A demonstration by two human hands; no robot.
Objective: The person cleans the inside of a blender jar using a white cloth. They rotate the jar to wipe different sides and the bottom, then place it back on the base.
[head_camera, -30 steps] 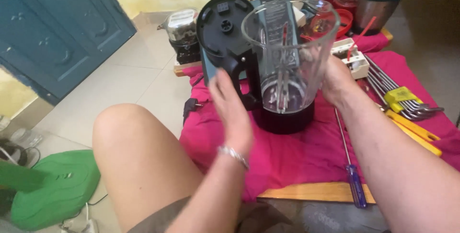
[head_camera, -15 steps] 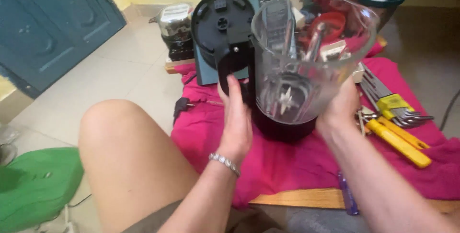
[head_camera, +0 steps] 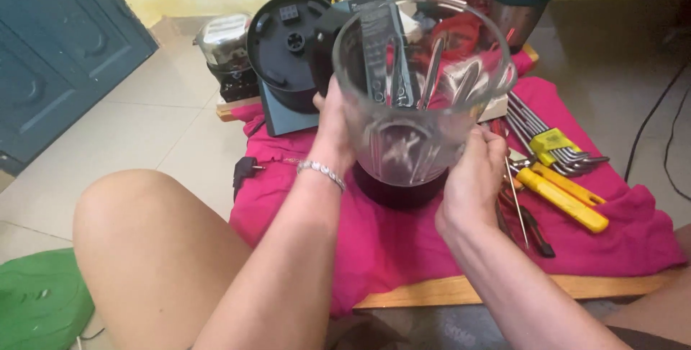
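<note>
over the pink cloth (head_camera: 403, 249) spread on a low wooden board (head_camera: 461, 289), both hands hold a clear blender jar (head_camera: 417, 91) up and tipped toward the camera, so the view runs straight down its mouth to the blade (head_camera: 403, 150) at the bottom. the left hand (head_camera: 335, 116) wraps the jar's left side by the black handle (head_camera: 324, 40), its fingers curled closed around it; the right hand (head_camera: 471, 177) grips the lower right wall near the dark base collar (head_camera: 399, 190), fingers (head_camera: 481, 145) bent narrow against the glass. the jar looks empty and without a lid, and the blade assembly appears seated in the collar, so that part seems in place. the jar is off the blender body (head_camera: 291, 69), which lies tipped behind it with its round black underside facing the camera, so jar and body are apart and the body looks not yet set upright. to the right on the cloth lie a bundle of hex keys (head_camera: 554, 145), a yellow-handled tool (head_camera: 565, 202) and a thin screwdriver (head_camera: 515, 199), all untouched. a second small jar (head_camera: 223, 44) stands behind on the left. judging by this, the work seems mid-way: the jar is under inspection or adjustment by hand, with reassembly onto the body left
</note>
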